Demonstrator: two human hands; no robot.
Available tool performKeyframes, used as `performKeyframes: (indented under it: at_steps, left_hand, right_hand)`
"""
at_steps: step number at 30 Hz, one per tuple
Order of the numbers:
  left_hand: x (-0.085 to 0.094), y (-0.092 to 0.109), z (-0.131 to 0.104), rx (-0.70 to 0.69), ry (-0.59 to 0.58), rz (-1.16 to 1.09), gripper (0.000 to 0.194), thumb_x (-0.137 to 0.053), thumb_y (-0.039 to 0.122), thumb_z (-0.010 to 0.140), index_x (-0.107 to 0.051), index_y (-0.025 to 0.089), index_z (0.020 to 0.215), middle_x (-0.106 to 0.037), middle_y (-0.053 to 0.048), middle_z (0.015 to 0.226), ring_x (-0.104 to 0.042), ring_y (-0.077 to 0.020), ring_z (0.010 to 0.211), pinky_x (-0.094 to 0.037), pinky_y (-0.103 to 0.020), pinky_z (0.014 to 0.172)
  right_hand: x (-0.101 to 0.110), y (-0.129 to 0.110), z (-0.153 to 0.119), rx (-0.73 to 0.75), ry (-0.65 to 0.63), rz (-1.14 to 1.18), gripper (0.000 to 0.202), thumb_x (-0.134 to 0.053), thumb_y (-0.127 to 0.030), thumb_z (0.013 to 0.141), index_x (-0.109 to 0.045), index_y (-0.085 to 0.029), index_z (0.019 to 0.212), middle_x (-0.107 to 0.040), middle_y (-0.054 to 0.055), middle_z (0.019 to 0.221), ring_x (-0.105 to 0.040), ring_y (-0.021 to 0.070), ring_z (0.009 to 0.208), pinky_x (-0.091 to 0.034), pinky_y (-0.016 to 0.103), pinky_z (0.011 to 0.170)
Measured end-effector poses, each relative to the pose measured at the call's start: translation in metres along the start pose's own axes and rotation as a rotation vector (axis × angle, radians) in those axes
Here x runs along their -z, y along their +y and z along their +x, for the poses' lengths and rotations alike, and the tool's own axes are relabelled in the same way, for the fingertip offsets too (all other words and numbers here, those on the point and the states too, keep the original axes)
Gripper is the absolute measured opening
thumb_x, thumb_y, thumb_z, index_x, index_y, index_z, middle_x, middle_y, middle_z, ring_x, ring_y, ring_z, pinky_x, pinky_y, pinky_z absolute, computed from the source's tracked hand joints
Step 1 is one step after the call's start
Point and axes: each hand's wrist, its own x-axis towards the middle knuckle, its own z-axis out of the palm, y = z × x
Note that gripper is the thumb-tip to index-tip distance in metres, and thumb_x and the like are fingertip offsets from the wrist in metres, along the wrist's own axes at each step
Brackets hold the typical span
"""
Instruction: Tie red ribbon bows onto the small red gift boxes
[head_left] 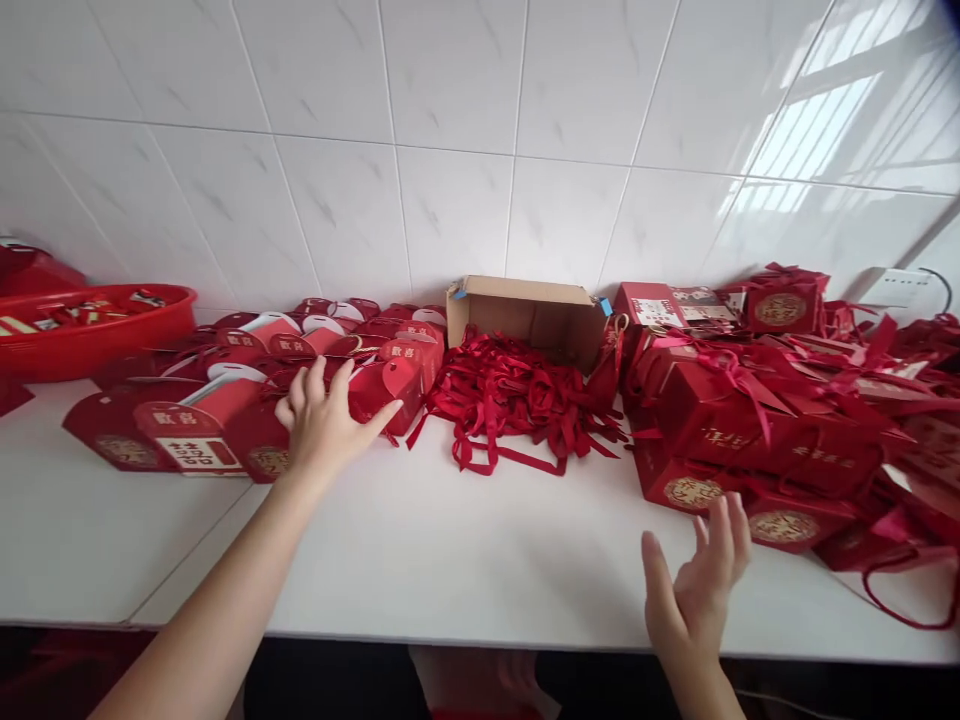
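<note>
My left hand (328, 418) is spread over the front of the left group of red gift boxes (199, 425), fingers apart, beside a box with gold characters (405, 365). Whether its fingertips touch that box I cannot tell. Near the table's front edge on the right, my right hand (697, 585) is raised with its fingers apart and nothing in it, just in front of the stacked red boxes (750, 425). A heap of red ribbons (517, 395) lies between the two groups of boxes, spilling from a cardboard box (529, 292) turned on its side.
A red basin (112, 335) with small wrapped items stands at the far left. White tiled wall (450, 210) runs behind the white table (450, 560). At the back right there is a white socket panel (896, 288) with a dark cable. A red cord loop hangs at the right front.
</note>
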Motion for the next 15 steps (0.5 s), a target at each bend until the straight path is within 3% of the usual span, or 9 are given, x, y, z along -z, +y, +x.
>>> performKeyframes:
  at_steps: [2, 4, 7, 10, 12, 15]
  left_hand:
    - [0.014, -0.005, -0.002, 0.024, 0.092, 0.048, 0.069, -0.053, 0.059, 0.078, -0.043, 0.018, 0.133, -0.033, -0.016, 0.146, -0.025, -0.0388, 0.134, -0.019, -0.062, 0.104]
    - [0.030, -0.016, -0.007, 0.141, 0.164, 0.066, 0.075, -0.055, 0.064, 0.074, -0.041, 0.020, 0.134, -0.036, -0.016, 0.143, -0.026, -0.0394, 0.132, -0.023, -0.062, 0.102]
    - [0.037, -0.036, -0.016, 0.284, 0.028, 0.106, 0.090, -0.056, 0.072, 0.066, -0.042, 0.013, 0.133, -0.034, -0.023, 0.136, -0.025, -0.0482, 0.127, -0.028, -0.061, 0.098]
    - [0.029, -0.051, -0.025, 0.232, -0.106, 0.150, 0.084, -0.052, 0.071, 0.071, -0.046, 0.011, 0.129, -0.030, -0.022, 0.133, -0.018, -0.0521, 0.128, -0.027, -0.062, 0.099]
    - [0.023, -0.057, -0.032, 0.199, -0.102, 0.139, 0.075, -0.051, 0.066, 0.075, -0.045, 0.015, 0.129, -0.029, -0.019, 0.132, -0.018, -0.0509, 0.128, -0.028, -0.062, 0.098]
    - [0.022, -0.063, -0.045, 0.179, -0.114, 0.098, 0.071, -0.056, 0.058, 0.075, -0.046, 0.014, 0.130, -0.030, -0.018, 0.129, -0.030, -0.0464, 0.125, -0.033, -0.058, 0.100]
  right_hand:
    - [-0.005, -0.003, -0.005, -0.030, -0.059, -0.023, 0.071, -0.055, -0.034, 0.084, -0.021, -0.031, 0.146, -0.014, 0.010, 0.153, -0.019, 0.0327, 0.140, -0.025, 0.061, 0.106]
    - [-0.006, 0.000, -0.009, -0.110, -0.121, -0.032, 0.070, -0.056, -0.038, 0.083, -0.025, -0.030, 0.145, -0.019, 0.011, 0.152, -0.021, 0.0327, 0.139, -0.026, 0.060, 0.106]
    - [-0.005, 0.010, -0.010, -0.365, -0.220, 0.049, 0.066, -0.055, -0.045, 0.082, -0.032, -0.030, 0.142, -0.030, 0.009, 0.148, -0.028, 0.0319, 0.137, -0.032, 0.058, 0.104]
    - [-0.003, 0.015, -0.011, -0.582, -0.267, 0.155, 0.066, -0.056, -0.048, 0.080, -0.034, -0.031, 0.140, -0.032, 0.006, 0.149, -0.031, 0.0309, 0.136, -0.033, 0.053, 0.106]
    - [-0.001, 0.015, -0.011, -0.649, -0.251, 0.179, 0.069, -0.057, -0.050, 0.078, -0.034, -0.031, 0.141, -0.031, 0.005, 0.150, -0.032, 0.0310, 0.136, -0.034, 0.050, 0.107]
    - [0.000, 0.015, -0.013, -0.638, -0.246, 0.167, 0.065, -0.057, -0.050, 0.079, -0.040, -0.029, 0.138, -0.038, 0.006, 0.146, -0.040, 0.0314, 0.131, -0.038, 0.048, 0.104]
